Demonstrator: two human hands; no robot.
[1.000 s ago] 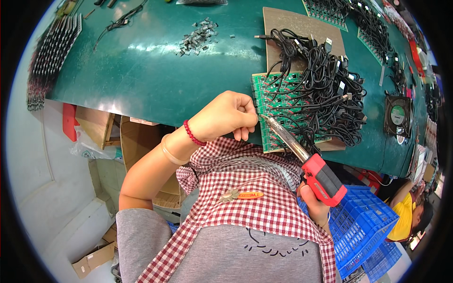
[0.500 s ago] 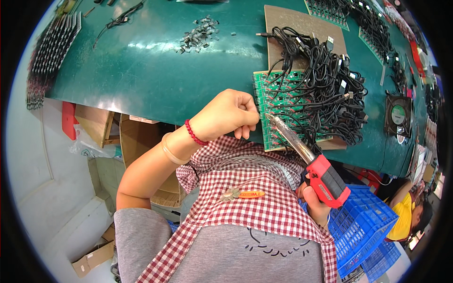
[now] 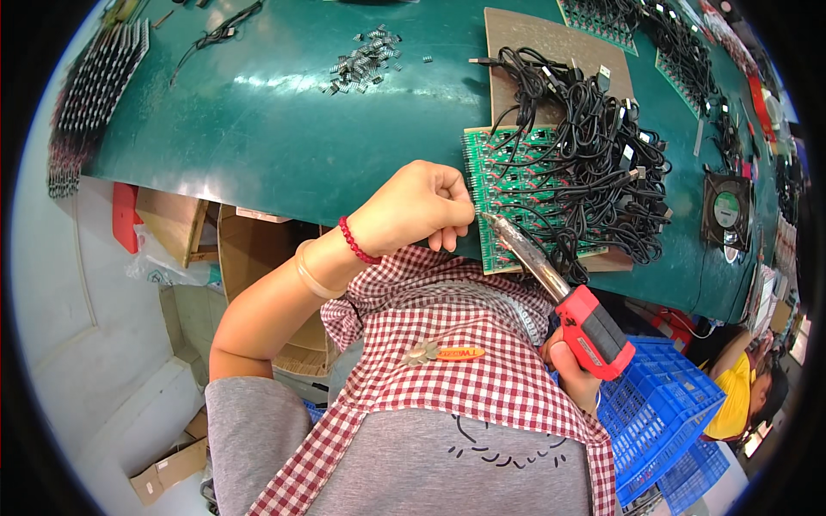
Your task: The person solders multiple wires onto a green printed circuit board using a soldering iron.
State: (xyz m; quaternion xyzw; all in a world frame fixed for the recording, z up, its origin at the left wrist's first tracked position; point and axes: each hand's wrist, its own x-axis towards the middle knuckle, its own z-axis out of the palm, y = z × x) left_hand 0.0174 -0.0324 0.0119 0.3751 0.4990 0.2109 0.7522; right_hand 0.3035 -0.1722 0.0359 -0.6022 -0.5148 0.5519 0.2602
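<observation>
My right hand (image 3: 570,363) grips the red and black handle of a soldering iron (image 3: 594,334). Its metal tip points up and left, at the left edge of a green circuit board panel (image 3: 499,181). Right beside that tip, my left hand (image 3: 420,205) is closed in a pinch at the row of pins along the edge. Whatever the pinch holds is too small or hidden to name. Black cables (image 3: 594,163) with plugs lie in a tangled bundle over the panel's right side, their thin leads running onto the board.
A heap of small black pin parts (image 3: 368,62) lies on the green table (image 3: 258,129). Brown board (image 3: 525,39) sits under the panel. A fan (image 3: 725,211) stands at right, blue crates (image 3: 658,413) below it. Stacked boards (image 3: 99,99) stand far left; a person in yellow (image 3: 733,396) is at right.
The soldering iron has shifted very slightly down and left, its tip staying by the board's edge. My left hand keeps its pinch in nearly the same place.
</observation>
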